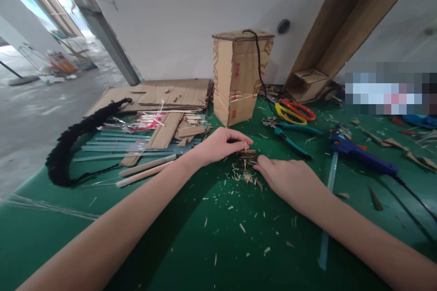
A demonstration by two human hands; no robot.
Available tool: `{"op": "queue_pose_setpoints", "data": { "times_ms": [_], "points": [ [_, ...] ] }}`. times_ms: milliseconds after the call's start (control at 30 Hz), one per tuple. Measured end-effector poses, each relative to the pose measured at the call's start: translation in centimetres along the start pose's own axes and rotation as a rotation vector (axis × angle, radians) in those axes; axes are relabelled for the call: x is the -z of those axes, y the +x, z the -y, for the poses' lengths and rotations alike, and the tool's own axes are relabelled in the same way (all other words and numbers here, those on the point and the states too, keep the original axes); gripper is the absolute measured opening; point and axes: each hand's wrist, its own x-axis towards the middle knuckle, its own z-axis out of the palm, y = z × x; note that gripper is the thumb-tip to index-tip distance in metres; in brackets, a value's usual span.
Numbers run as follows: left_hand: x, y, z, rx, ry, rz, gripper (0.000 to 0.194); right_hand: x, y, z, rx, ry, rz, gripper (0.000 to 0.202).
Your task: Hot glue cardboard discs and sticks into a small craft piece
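My left hand (221,145) is closed, thumb and fingertips pinching a thin wooden stick (245,147). This stick stands at a small stack of cardboard (246,154), seen edge-on; its tip points down below the stack. Just to the right, my right hand (282,173) is closed around a small dark blade-like tool (251,162) that reaches the stick's lower part. Most of the tool is hidden inside the fingers. Pale wood shavings (246,176) lie heaped under the stick and scattered toward me on the green table (191,254).
Behind my hands stands a cardboard box (244,77) with a black cord. To the right lie teal pliers (290,141), scissors (292,113) and a blue glue gun (365,154). On the left are glue sticks (112,148), wooden rods (146,173) and a black fuzzy strip (68,145).
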Motion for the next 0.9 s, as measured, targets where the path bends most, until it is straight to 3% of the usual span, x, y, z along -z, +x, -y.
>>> {"op": "queue_pose_setpoints", "data": {
  "times_ms": [133, 333, 533, 767, 900],
  "points": [
    [-0.02, -0.01, -0.03, 0.019, -0.011, -0.002, 0.023, 0.05, 0.00, -0.12, 0.076, 0.040, 0.017, 0.029],
    [0.01, -0.04, -0.05, 0.011, -0.015, 0.005, 0.022, -0.13, -0.07, 0.08, -0.012, 0.000, -0.026, 0.033],
    [0.00, -0.09, -0.30, 0.029, 0.008, 0.013, 0.023, 0.03, 0.10, -0.12, 0.080, 0.053, 0.020, 0.027],
    [-0.10, -0.01, -0.20, 0.014, 0.002, 0.006, 0.023, -0.23, 0.01, 0.29, -0.041, -0.016, 0.005, 0.033],
    [-0.01, -0.02, -0.15, 0.024, 0.005, 0.008, 0.023, 0.27, 0.22, 0.10, 0.019, 0.044, 0.056, 0.030]
  ]
}}
